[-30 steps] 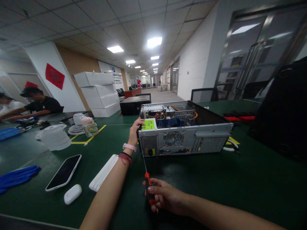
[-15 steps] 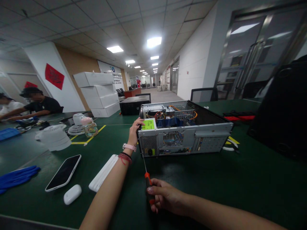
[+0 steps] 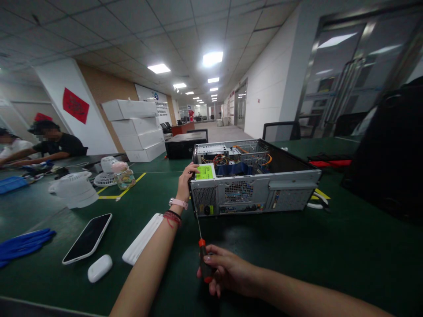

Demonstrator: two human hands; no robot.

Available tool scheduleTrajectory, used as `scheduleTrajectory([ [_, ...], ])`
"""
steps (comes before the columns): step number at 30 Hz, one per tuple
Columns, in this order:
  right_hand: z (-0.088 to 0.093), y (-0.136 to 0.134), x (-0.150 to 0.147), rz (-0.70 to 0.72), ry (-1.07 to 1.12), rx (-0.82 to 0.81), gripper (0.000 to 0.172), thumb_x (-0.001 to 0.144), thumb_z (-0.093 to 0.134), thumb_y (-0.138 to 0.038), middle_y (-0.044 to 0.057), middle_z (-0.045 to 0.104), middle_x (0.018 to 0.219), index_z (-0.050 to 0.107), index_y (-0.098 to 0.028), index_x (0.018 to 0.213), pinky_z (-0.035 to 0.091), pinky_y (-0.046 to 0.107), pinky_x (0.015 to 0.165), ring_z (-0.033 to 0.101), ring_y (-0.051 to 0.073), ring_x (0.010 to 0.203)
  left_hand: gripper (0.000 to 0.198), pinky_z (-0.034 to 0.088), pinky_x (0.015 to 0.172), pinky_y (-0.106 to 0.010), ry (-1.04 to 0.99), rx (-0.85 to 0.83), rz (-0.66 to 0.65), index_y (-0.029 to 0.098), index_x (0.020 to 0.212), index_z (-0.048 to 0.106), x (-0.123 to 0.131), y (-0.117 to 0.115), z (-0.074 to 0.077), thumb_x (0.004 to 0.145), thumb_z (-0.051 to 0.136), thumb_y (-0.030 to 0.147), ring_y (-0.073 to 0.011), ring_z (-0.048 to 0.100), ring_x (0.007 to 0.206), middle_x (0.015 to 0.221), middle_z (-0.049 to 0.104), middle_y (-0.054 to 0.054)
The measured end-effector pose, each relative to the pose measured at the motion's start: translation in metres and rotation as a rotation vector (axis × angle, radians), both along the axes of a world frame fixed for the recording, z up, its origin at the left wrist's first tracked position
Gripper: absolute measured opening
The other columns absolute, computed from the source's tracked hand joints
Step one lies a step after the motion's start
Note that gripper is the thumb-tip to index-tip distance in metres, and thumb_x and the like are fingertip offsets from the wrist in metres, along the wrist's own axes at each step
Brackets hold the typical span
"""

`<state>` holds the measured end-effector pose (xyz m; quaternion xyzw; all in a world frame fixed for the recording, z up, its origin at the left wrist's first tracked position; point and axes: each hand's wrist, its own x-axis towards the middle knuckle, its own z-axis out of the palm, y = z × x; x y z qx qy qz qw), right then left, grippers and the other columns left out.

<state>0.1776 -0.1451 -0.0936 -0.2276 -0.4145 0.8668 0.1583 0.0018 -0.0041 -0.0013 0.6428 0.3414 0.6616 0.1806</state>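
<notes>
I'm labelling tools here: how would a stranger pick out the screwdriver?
Find the open grey computer case on the green table. At its near left corner, the right hand grips the screwdriver, the only thing with an orange-tipped handle and thin shaft.

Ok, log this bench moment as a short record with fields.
Left hand: grips the top rear corner of the computer case
Right hand: holds the screwdriver, tip at the rear panel's lower left corner
Computer case: lies flat, open on top, cables visible
Nearby on table: phone, white oval object
</notes>
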Motion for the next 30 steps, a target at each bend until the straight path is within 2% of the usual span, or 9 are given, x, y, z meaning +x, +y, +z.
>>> scheduleTrajectory([
  [11, 0.0039, 0.0014, 0.0009, 0.05, 0.006, -0.017, 0.048, 0.069, 0.064, -0.042, 0.001, 0.067, 0.085, 0.037, -0.02, 0.101, 0.043, 0.024, 0.052, 0.063, 0.011, 0.052, 0.029, 0.029, 0.109, -0.038, 0.007, 0.0, -0.003, 0.017, 0.075, 0.06, -0.0006, 0.0011, -0.0014, 0.079, 0.033, 0.025, -0.0233, 0.043, 0.126, 0.109, 0.064, -0.007],
  [17, 0.0023, -0.002, 0.0, -0.032, -0.015, -0.04, 0.052, 0.066, 0.069, -0.045, 0.001, 0.066, 0.078, 0.037, -0.02, 0.098, 0.04, 0.023, 0.05, 0.058, 0.009, 0.046, 0.029, 0.028, 0.109, -0.039, 0.002, -0.004, -0.003, 0.017, 0.075, 0.06, -0.0004, -0.0004, -0.0005, 0.079, 0.032, 0.024, -0.0235, 0.043, 0.127, 0.11, 0.064, -0.008],
  [23, 0.0041, -0.0038, -0.0008, -0.08, -0.088, -0.066, 0.049, 0.061, 0.073, -0.04, -0.002, 0.064, 0.068, 0.04, -0.018, 0.09, 0.037, 0.021, 0.048, 0.053, 0.006, 0.042, 0.028, 0.029, 0.108, -0.042, -0.001, 0.002, -0.004, 0.017, 0.073, 0.06, 0.0009, -0.0026, 0.0016, 0.079, 0.033, 0.023, -0.0251, 0.043, 0.126, 0.108, 0.064, -0.008],
  [30, 0.0013, -0.0025, -0.0008, -0.027, -0.043, -0.031, 0.05, 0.062, 0.073, -0.042, -0.002, 0.066, 0.073, 0.038, -0.019, 0.09, 0.042, 0.022, 0.051, 0.059, 0.009, 0.046, 0.029, 0.028, 0.109, -0.039, 0.009, 0.006, -0.004, 0.017, 0.074, 0.06, 0.0, -0.0005, -0.0003, 0.079, 0.033, 0.024, -0.0239, 0.043, 0.126, 0.109, 0.064, -0.008],
])
